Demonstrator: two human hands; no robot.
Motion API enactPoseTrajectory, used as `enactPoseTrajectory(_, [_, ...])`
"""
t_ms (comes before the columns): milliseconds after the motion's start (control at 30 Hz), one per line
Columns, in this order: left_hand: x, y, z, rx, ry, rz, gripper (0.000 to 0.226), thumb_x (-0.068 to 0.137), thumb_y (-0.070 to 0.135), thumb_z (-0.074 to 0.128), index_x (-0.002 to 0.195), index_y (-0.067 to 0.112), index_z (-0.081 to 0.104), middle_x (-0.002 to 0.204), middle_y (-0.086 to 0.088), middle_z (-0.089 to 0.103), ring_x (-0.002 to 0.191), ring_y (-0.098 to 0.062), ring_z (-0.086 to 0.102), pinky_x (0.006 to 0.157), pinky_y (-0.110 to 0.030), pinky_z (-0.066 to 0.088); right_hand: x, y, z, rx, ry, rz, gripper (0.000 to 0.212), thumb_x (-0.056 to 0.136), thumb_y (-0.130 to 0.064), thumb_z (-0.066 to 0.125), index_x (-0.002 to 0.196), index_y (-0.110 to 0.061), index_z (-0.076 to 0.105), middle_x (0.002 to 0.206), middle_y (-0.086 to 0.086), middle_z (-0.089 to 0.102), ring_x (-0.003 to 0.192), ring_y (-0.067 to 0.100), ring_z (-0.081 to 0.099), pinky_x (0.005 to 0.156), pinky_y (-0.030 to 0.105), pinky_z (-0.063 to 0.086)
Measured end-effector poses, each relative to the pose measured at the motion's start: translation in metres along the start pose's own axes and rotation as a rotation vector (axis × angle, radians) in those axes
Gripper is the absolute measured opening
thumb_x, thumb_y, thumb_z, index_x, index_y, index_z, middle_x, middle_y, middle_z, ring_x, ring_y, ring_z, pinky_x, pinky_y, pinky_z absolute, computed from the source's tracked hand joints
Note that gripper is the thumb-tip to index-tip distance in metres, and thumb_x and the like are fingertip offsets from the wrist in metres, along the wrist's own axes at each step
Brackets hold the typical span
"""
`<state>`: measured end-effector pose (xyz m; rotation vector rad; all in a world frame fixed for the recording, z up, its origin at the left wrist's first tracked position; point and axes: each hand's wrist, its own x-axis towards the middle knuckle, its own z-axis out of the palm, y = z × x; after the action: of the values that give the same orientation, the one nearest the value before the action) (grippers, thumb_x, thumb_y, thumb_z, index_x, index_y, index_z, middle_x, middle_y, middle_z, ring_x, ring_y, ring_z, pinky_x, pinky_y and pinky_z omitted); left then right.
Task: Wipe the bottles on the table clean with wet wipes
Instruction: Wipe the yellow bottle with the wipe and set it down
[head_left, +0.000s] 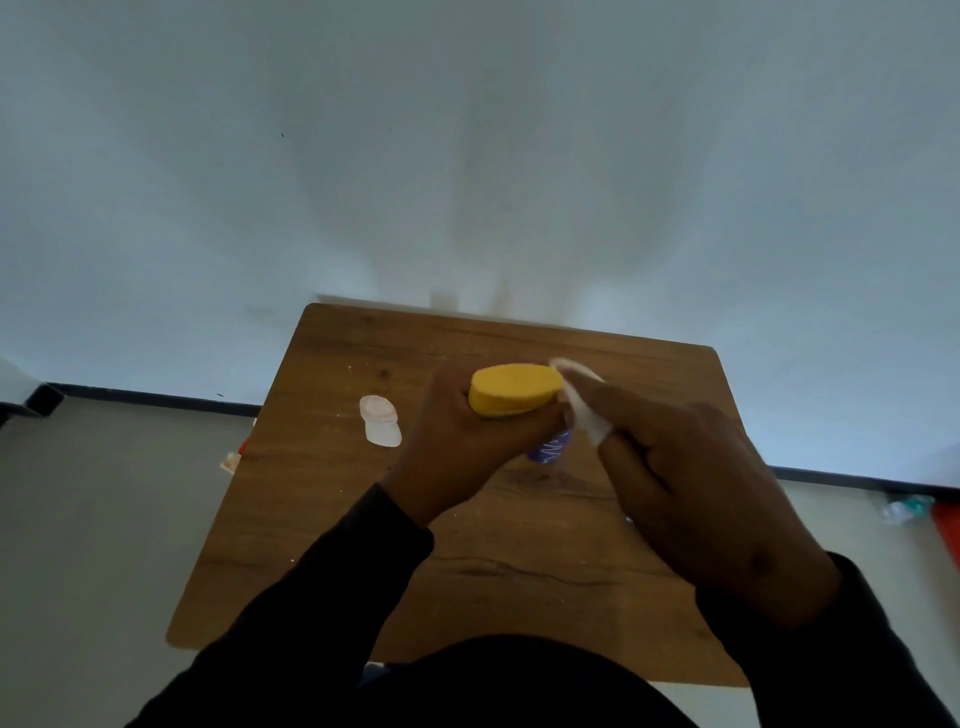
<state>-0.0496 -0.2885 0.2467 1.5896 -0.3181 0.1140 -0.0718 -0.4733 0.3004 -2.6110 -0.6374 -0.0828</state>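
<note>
My left hand (462, 441) grips a bottle with a wide yellow cap (514, 389) and a blue patterned body (550, 448), held above the wooden table (337, 519). Most of the body is hidden behind my fingers. My right hand (691, 488) presses a white wet wipe (584, 410) against the right side of the bottle, just below the cap. A small pale translucent bottle (380, 420) lies on its side on the table, left of my left hand.
The table stands against a white wall. Small red and white scraps (234, 457) sit at the table's left edge. On the floor at far right lie a plastic bottle (904, 508) and a red object (948, 530).
</note>
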Motion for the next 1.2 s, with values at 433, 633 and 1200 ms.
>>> enactPoseTrajectory(433, [0.006,-0.003,0.020,-0.579,-0.084,-0.442,0.030,0.093,0.021,0.055,0.117,0.005,0.062,0.083,-0.012,0.062,0.072,-0.025,0.058,0.073,-0.042,0.050,-0.002,0.035,0.021,0.440,0.072,0.048,0.043,0.097,-0.007,0.052,0.072,-0.042,0.053,0.063,-0.014,0.055,0.057,0.009,0.052,0.051,0.014,0.033])
enactPoseTrajectory(633, [-0.007,-0.015,0.019,-0.619,0.035,-0.536,0.053,0.097,0.041,0.044,0.132,0.003,0.055,0.096,-0.021,0.057,0.083,-0.031,0.053,0.076,-0.040,0.049,0.010,0.041,0.052,0.710,0.224,0.094,0.030,0.097,-0.033,0.047,0.069,-0.024,0.053,0.068,-0.006,0.050,0.065,0.015,0.051,0.058,0.027,0.039])
enactPoseTrajectory(1200, [-0.077,-0.086,-0.144,0.327,0.728,-0.471,0.048,0.068,0.024,0.089,0.109,0.020,0.062,0.105,0.007,0.072,0.095,-0.008,0.071,0.081,-0.029,0.060,0.075,-0.049,0.212,0.691,-0.535,0.174,0.029,0.096,-0.023,0.064,0.124,-0.019,0.059,0.071,-0.007,0.064,0.067,-0.011,0.060,0.065,0.004,0.043])
